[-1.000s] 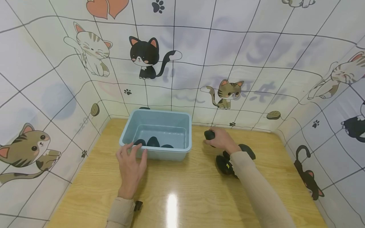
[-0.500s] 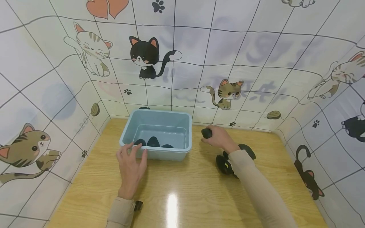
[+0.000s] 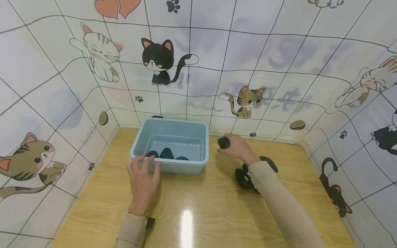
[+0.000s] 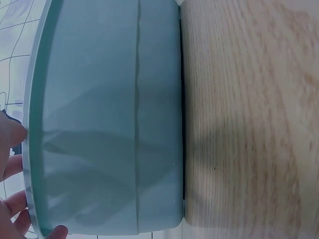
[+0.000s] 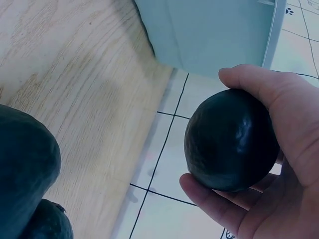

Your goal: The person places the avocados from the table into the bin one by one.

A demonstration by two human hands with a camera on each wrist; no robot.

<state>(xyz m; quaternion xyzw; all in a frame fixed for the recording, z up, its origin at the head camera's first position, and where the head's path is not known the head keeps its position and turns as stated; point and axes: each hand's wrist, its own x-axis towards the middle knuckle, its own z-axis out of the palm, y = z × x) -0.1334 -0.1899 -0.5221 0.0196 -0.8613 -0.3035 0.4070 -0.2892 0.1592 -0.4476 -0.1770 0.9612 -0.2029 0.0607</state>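
Note:
My right hand [image 3: 238, 148] holds a dark green avocado [image 5: 232, 142], thumb on one side and fingers on the other, above the table right of a light blue plastic basin [image 3: 180, 168]. My left hand [image 3: 142, 182] rests on the basin's front left rim, its fingers bent loosely and touching the edge. Inside the basin lie several dark avocados; one of these avocados [image 3: 166, 154] stands out near the front wall. Under my right forearm are more avocados [image 3: 243, 179], partly covered by the sleeve; one carries a small yellow mark.
The wooden table [image 3: 198, 206] meets cat-patterned tile sheeting [image 3: 204, 79] at the back and both sides. A small black clip-like piece [image 3: 150, 223] shows at the left cuff. The basin stands at the back, left of centre.
My right hand has moved slightly left and away from me with the avocado, nearer the basin. My left hand stays on the rim.

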